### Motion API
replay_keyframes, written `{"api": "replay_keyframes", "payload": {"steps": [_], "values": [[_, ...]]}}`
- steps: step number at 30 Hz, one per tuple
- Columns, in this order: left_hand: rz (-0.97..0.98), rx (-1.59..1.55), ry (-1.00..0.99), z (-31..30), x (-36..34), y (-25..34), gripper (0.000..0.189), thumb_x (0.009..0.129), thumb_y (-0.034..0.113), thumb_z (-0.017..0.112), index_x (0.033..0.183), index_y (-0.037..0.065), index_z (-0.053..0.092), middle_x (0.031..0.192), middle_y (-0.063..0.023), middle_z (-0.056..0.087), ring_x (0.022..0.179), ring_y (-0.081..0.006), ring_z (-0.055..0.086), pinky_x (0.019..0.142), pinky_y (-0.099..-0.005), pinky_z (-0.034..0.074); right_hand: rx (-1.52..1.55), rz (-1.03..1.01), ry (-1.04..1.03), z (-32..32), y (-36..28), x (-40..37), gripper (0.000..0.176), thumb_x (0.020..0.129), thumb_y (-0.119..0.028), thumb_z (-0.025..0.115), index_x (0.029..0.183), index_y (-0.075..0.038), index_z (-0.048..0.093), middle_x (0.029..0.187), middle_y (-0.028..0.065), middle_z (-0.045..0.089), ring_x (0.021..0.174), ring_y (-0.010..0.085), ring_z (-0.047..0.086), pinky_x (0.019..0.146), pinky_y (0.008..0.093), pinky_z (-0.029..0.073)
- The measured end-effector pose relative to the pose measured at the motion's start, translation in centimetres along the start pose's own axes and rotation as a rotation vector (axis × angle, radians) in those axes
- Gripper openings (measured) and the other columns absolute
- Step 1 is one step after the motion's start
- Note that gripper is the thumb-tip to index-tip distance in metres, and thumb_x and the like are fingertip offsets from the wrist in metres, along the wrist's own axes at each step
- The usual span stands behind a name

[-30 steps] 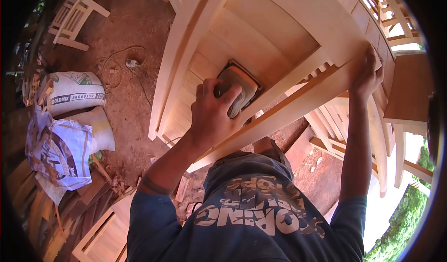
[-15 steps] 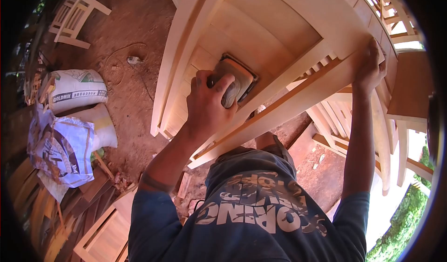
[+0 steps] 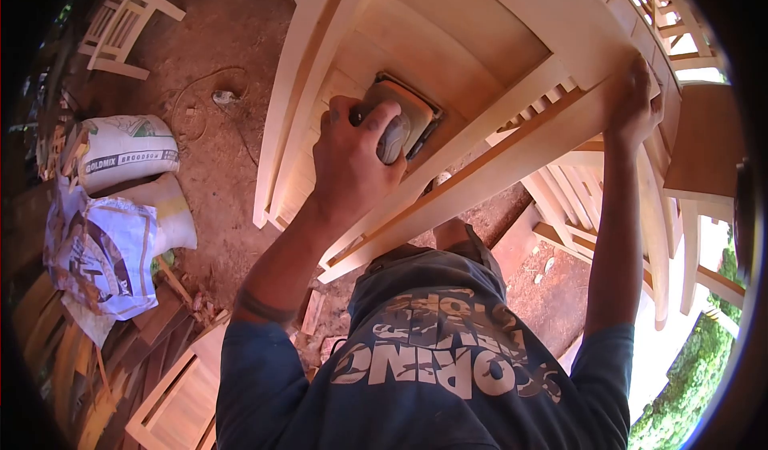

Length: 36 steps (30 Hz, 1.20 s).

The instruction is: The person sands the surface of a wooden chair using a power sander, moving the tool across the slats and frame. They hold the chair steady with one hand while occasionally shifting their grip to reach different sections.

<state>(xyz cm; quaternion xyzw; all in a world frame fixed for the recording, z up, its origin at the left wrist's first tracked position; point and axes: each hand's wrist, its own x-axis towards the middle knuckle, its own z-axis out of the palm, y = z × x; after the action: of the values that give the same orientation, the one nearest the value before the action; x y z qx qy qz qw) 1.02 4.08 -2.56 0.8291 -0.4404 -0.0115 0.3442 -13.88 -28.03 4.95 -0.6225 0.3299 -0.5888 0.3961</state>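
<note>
My left hand is closed around a palm sander, its square pad lying flat against a recessed wooden panel. Pale wooden rails frame that panel, part of a large piece of unfinished furniture tilted in front of me. At the upper right, my right hand grips the edge of the furniture frame, with its fingers partly hidden behind the wood. A slatted section shows between the rails.
A small slatted wooden chair stands at the upper left. Stuffed sacks and scrap boards lie on the left. A cable runs over the dirt floor. More slatted furniture stands on the right.
The view has shifted slightly, so the furniture appears a little higher. My left hand and the sander have slid slightly left on the panel. My right hand keeps its hold.
</note>
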Motion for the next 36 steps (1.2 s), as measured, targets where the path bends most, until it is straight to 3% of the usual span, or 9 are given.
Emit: {"api": "replay_keyframes", "payload": {"steps": [8, 14, 17, 20, 24, 25, 31, 36], "values": [[0.099, -0.016, -0.016, 0.6, -0.9, 0.1, 0.054, 0.066, 0.009, 0.082, 0.116, 0.019, 0.062, 0.111, -0.0191, 0.052, 0.097, -0.0403, 0.062, 0.079, -0.0474, 0.055, 0.005, -0.033, -0.014, 0.2, -0.1, -0.2, 0.029, 0.097, -0.019, 0.066, 0.113, 0.006, 0.067, 0.104, 0.0119, 0.073, 0.094, 0.0168, 0.068, 0.083, 0.0282, 0.053], [0.043, -0.032, 0.052, 0.3, 1.2, -0.1, 0.056, 0.065, 0.009, 0.083, 0.116, 0.019, 0.062, 0.110, -0.0185, 0.053, 0.098, -0.0407, 0.061, 0.079, -0.0474, 0.055, -0.019, -0.018, -0.015, 0.1, 0.0, -0.1, 0.029, 0.098, -0.019, 0.065, 0.113, 0.006, 0.066, 0.105, 0.0124, 0.073, 0.096, 0.0172, 0.069, 0.085, 0.0283, 0.053], [0.074, -0.004, -0.008, 0.2, -0.2, -0.4, 0.056, 0.065, 0.009, 0.083, 0.116, 0.018, 0.062, 0.111, -0.0184, 0.053, 0.098, -0.0406, 0.061, 0.079, -0.0471, 0.055, -0.012, -0.023, -0.004, 0.1, 0.1, 0.0, 0.030, 0.097, -0.019, 0.066, 0.113, 0.006, 0.066, 0.105, 0.0122, 0.073, 0.096, 0.0172, 0.069, 0.085, 0.0282, 0.053], [0.082, -0.006, -0.069, 0.5, -0.5, 0.4, 0.058, 0.065, 0.012, 0.083, 0.118, 0.024, 0.062, 0.113, -0.0165, 0.047, 0.103, -0.0405, 0.056, 0.072, -0.0493, 0.058, -0.015, -0.024, -0.013, 0.1, 0.1, 0.0, 0.030, 0.097, -0.019, 0.066, 0.113, 0.006, 0.066, 0.105, 0.0127, 0.073, 0.098, 0.0177, 0.069, 0.086, 0.0284, 0.053], [0.069, -0.002, -0.021, -0.1, 1.3, 0.8, 0.058, 0.065, 0.012, 0.083, 0.118, 0.022, 0.062, 0.114, -0.0162, 0.047, 0.104, -0.0403, 0.056, 0.072, -0.0489, 0.058, -0.016, -0.032, -0.020, -0.3, 0.2, 0.0, 0.029, 0.097, -0.018, 0.066, 0.113, 0.006, 0.065, 0.105, 0.0128, 0.072, 0.098, 0.0178, 0.069, 0.086, 0.0282, 0.053], [0.076, 0.021, 0.020, -0.3, 1.4, 0.7, 0.053, 0.068, 0.010, 0.082, 0.116, 0.017, 0.063, 0.113, -0.0183, 0.052, 0.097, -0.0402, 0.063, 0.079, -0.0472, 0.055, -0.028, -0.032, -0.023, -0.1, 0.2, 0.0, 0.029, 0.097, -0.018, 0.066, 0.113, 0.006, 0.065, 0.105, 0.0127, 0.072, 0.098, 0.0176, 0.068, 0.086, 0.0282, 0.053], [0.099, 0.009, -0.057, -0.2, 0.1, 0.1, 0.054, 0.067, 0.010, 0.083, 0.116, 0.018, 0.063, 0.113, -0.0172, 0.052, 0.100, -0.0392, 0.061, 0.079, -0.0469, 0.056, -0.064, -0.054, -0.010, 0.0, 0.3, 0.1, 0.027, 0.097, -0.019, 0.067, 0.111, 0.004, 0.067, 0.104, 0.0116, 0.072, 0.094, 0.0162, 0.067, 0.083, 0.0274, 0.052], [0.115, -0.018, 0.010, 0.3, 1.0, 1.1, 0.055, 0.066, 0.009, 0.083, 0.116, 0.019, 0.063, 0.114, -0.0166, 0.051, 0.101, -0.0384, 0.060, 0.079, -0.0467, 0.056, -0.015, -0.048, -0.019, -0.1, 0.0, -0.1, 0.027, 0.097, -0.018, 0.066, 0.111, 0.005, 0.066, 0.102, 0.0113, 0.072, 0.094, 0.0159, 0.067, 0.083, 0.0272, 0.052]]}}
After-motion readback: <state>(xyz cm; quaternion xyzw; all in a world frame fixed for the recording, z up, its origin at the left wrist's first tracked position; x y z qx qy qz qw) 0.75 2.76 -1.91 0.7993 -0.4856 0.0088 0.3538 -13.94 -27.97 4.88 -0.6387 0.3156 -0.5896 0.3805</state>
